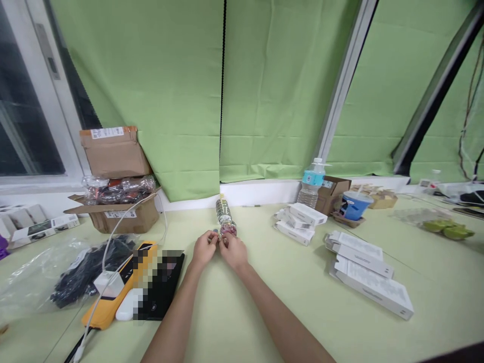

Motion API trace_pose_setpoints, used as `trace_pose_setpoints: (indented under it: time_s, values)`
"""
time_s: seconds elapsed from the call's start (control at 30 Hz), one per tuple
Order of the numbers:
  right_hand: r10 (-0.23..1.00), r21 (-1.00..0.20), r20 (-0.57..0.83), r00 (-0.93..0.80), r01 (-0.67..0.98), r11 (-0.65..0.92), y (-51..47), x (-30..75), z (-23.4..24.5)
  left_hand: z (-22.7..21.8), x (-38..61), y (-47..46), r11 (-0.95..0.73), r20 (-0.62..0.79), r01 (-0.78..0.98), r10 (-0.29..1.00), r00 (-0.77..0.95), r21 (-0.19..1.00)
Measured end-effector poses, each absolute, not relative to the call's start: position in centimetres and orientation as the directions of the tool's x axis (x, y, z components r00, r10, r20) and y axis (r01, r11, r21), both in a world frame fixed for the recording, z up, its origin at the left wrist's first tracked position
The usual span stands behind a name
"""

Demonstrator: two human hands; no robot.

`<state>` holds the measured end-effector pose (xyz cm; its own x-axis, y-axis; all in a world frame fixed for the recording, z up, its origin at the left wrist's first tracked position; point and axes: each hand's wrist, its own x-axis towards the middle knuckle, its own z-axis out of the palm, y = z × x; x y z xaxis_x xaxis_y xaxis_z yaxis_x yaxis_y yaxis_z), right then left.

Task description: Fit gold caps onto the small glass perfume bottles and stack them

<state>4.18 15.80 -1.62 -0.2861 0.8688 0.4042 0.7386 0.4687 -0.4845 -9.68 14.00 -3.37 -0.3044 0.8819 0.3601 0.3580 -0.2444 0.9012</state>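
My left hand [205, 247] is closed in a pinch, its fingertips near a small bluish piece [216, 231] too tiny to name. Beside it, my right hand [234, 250] is closed too, thumb and fingers together, at the near end of a clear container with reddish contents [229, 229]. The fingertips of both hands almost meet, and what lies between them is hidden. Just beyond stands or lies a shiny green-and-white patterned packet [223, 209], up to the wall; I cannot tell if it joins the clear container.
On the left are a black tablet-like device [166, 287], a yellow power strip [102, 310] with a white charger, and cardboard boxes [123, 217]. To the right are white cartons [374, 282], a water bottle [312, 184] and a blue cup [354, 205]. A pen [251, 205] lies by the wall.
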Motion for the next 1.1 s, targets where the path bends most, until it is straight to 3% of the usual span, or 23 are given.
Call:
trace_pose_setpoints:
  time_s: [0.27, 0.4, 0.7, 1.1]
  values:
    - [0.733, -0.548, 0.664, -0.15, 0.568, 0.613, 15.8, 4.6, -0.9, -3.4, -9.6, 14.1, -0.296, 0.362, 0.231, 0.867, -0.342, 0.927]
    - [0.681, -0.546, 0.732, -0.016, 0.585, 0.6, 16.4, 5.4, -0.7, -2.9, -9.5, 13.9, -0.32, 0.397, 0.257, 0.846, -0.355, 0.912]
    - [0.77, -0.588, 0.635, -0.06, 0.609, 0.532, 18.5, 5.8, -2.7, -3.3, -9.7, 14.5, -0.365, 0.48, 0.332, 0.779, -0.403, 0.87]
    - [0.807, -0.671, 0.574, -0.136, 0.486, 0.56, 18.6, 5.6, -2.8, -3.5, -9.8, 15.0, -0.43, 0.56, 0.38, 0.744, -0.365, 0.819]
